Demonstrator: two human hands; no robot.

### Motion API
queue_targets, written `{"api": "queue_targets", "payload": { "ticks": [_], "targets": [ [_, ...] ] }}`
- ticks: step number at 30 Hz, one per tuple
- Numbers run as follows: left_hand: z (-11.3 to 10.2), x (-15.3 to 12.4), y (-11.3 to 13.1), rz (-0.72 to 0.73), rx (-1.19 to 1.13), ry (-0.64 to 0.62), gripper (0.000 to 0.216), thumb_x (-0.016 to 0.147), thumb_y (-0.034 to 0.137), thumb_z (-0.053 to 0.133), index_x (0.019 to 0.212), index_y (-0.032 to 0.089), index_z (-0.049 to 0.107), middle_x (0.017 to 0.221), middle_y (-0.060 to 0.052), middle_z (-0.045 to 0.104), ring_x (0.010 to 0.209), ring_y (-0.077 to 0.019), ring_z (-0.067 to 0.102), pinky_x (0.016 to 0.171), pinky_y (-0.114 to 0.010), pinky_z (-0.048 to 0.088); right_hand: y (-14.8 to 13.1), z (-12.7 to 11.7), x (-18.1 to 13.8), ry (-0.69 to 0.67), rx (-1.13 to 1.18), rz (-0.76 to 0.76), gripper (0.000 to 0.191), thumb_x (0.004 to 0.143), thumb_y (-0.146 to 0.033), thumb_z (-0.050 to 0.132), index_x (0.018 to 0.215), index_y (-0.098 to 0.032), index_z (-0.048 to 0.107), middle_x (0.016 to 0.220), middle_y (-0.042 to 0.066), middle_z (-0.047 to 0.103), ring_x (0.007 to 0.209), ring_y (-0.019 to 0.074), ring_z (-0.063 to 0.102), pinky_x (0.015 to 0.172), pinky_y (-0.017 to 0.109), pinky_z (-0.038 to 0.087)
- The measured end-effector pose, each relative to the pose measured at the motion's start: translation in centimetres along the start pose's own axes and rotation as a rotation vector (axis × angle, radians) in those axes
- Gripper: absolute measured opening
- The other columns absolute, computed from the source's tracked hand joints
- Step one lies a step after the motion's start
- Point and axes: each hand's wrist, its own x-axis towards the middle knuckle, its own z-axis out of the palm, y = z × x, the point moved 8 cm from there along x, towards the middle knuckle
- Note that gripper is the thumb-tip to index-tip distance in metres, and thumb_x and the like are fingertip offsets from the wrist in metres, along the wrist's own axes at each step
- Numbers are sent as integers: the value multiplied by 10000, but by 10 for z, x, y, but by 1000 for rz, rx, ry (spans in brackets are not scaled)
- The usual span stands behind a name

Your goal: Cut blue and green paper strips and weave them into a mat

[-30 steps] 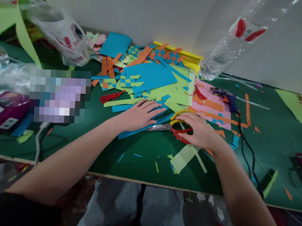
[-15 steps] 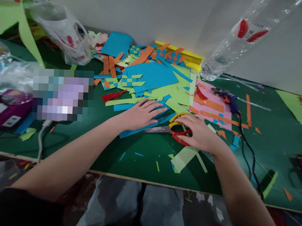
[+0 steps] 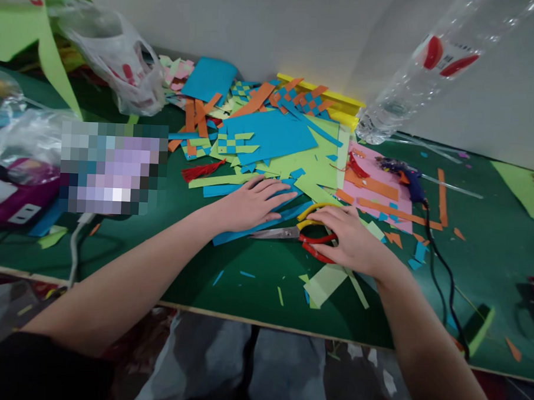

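At the near side of the counter (image 3: pixel 183 285), thin blue slivers (image 3: pixel 218 278) and a pale green scrap (image 3: pixel 326 286) lie loose in front of the hands. Just beyond them the person's right hand (image 3: pixel 347 236) holds the scissors (image 3: pixel 285 232) at the handles, fingers curled around the grips. The left hand (image 3: pixel 253 205) lies flat, palm down and grasping nothing, its fingers a little spread over blue strips (image 3: pixel 230 236) in the middle of the counter.

The cutting looks partway along: many strips are cut, and several woven pieces are made up, though with strip ends sticking out. A large blue sheet (image 3: pixel 270 135) appears largely uncut.

The scissors have silver blades, one yellow loop and one red. The blades point left, nearly together, along the near edge of the blue strips; whether paper sits between them cannot be told. The strips are long, narrow and slightly askew, partly hidden by the palm.

Farther off are a red tassel (image 3: pixel 203 170), a glue gun (image 3: pixel 413 186) by a pink sheet (image 3: pixel 405 205), a green-and-blue woven piece (image 3: pixel 227 143) and, near the wall, orange-and-blue woven pieces (image 3: pixel 285 96) and a clear bottle (image 3: pixel 414 82).
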Motion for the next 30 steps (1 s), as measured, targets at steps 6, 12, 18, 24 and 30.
{"api": "queue_targets", "payload": {
  "ticks": [6, 12, 18, 24, 30],
  "targets": [
    [2, 0, -1, 5, -9, -2, 541, 1030, 414, 337, 1523, 201, 276, 1567, -95, 337, 1435, -279, 293, 1181, -472, 187, -13, 1, 3, 26, -24, -10, 394, 869, -376, 641, 1184, -147, 579, 1171, 137, 661, 1093, 290, 600, 965, 466, 408],
    [1, 0, -1, 9, -31, 4, 548, 1022, 423, 359, 1519, 204, 289, 1564, -104, 343, 1439, -278, 294, 1180, -482, 195, -19, 3, 3, 18, -39, -32, 385, 879, -379, 628, 1198, -174, 560, 1186, 129, 651, 1084, 287, 600, 943, 470, 425],
    [0, -1, 0, 10, -31, 2, 550, 1021, 422, 359, 1517, 192, 291, 1562, -111, 343, 1441, -279, 288, 1180, -485, 189, -21, 6, 3, 21, -25, -21, 377, 891, -377, 611, 1203, -175, 546, 1171, 126, 650, 1111, 289, 591, 952, 471, 423],
    [1, -1, -1, 8, -27, 15, 548, 1020, 411, 370, 1519, 201, 289, 1561, -101, 347, 1426, -295, 307, 1178, -483, 191, -21, 7, 2, -27, 3, -11, 374, 887, -373, 620, 1197, -177, 548, 1179, 121, 650, 1104, 289, 592, 946, 469, 423],
    [-9, 0, 2, 34, -50, 115, 468, 988, 408, 466, 1389, 167, 470, 1463, -117, 469, 1371, -279, 386, 1147, -464, 267, -17, 6, 0, -29, -6, 20, 390, 876, -382, 634, 1196, -173, 553, 1185, 114, 652, 1123, 292, 583, 965, 467, 413]
  ]
}}
